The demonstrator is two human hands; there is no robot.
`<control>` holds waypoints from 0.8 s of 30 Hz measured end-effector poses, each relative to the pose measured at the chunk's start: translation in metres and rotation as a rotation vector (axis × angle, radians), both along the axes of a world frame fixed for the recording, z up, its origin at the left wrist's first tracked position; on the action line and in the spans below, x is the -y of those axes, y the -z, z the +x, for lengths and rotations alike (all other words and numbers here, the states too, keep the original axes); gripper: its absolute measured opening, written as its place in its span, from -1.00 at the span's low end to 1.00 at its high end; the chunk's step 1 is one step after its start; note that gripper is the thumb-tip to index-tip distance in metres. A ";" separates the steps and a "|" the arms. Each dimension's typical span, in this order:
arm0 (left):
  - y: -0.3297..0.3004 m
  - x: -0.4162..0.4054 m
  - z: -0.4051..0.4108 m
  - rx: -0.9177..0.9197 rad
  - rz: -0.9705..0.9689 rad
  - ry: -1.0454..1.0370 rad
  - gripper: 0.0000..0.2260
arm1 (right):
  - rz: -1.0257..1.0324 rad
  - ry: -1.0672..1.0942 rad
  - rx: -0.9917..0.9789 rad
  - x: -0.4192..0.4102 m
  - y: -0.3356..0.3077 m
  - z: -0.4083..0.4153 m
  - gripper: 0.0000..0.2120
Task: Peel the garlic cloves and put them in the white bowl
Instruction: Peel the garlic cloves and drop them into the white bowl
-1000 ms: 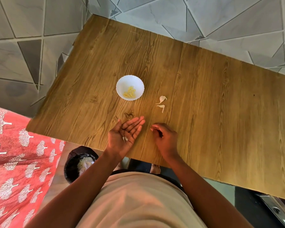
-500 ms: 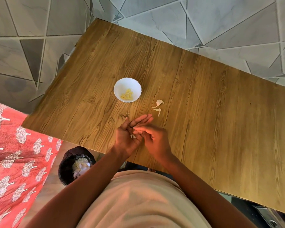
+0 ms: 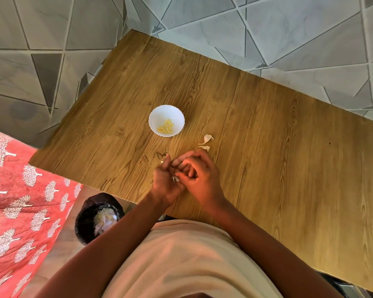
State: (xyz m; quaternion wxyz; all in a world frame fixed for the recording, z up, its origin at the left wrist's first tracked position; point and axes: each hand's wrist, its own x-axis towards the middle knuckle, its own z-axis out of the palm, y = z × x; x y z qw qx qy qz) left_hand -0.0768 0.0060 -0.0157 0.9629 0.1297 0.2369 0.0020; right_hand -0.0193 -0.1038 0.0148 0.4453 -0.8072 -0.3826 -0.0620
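Wooden desk (image 3: 267, 147) over grey tiled floor (image 3: 41, 29), plenty of bare room on the right. Black bin (image 3: 88, 220) of skins sits below the near edge. White bowl (image 3: 166, 120) holds yellowish peeled cloves (image 3: 166, 128). Two unpeeled cloves (image 3: 207, 141) lie nearby. Left hand (image 3: 165, 179) cupped palm-up with white scraps (image 3: 176, 179); right hand (image 3: 200, 175) fingers pinch at them.

White bowl (image 3: 166, 120) sits upright on the table, yellowish peeled cloves (image 3: 166, 128) inside; two unpeeled cloves (image 3: 206, 141) lie near.
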 end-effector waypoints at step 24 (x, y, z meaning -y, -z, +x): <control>0.003 -0.024 -0.035 -0.058 -0.062 -0.189 -0.39 | -0.214 0.181 -0.297 0.026 0.066 0.007 -0.92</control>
